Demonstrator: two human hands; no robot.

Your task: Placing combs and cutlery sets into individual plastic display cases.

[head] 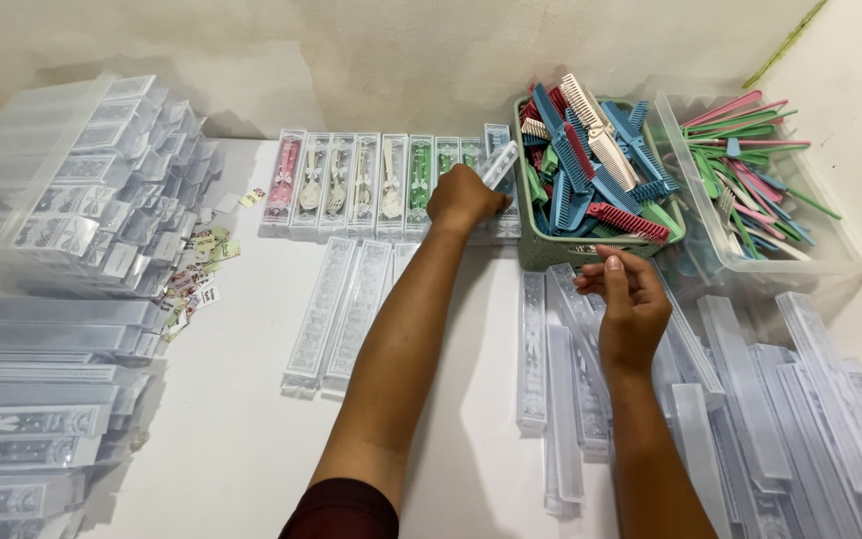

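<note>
My left hand (463, 198) reaches across the white table (241, 439) and grips a clear plastic case (499, 165) at the right end of a row of filled cases (351, 185) that hold pink, cream and green combs. My right hand (631, 299) hovers palm up just in front of a green basket (541, 250); its fingers are loosely curled and hold nothing that I can see. The basket is heaped with blue, red, cream and green combs (591, 165).
A clear tub (830, 262) of pink, green and blue tail combs stands at the far right. Empty clear cases lie scattered at the right (750, 399), in the middle (341, 309), and stacked at the left (82, 180). Small paper labels (197, 279) lie beside the left stacks.
</note>
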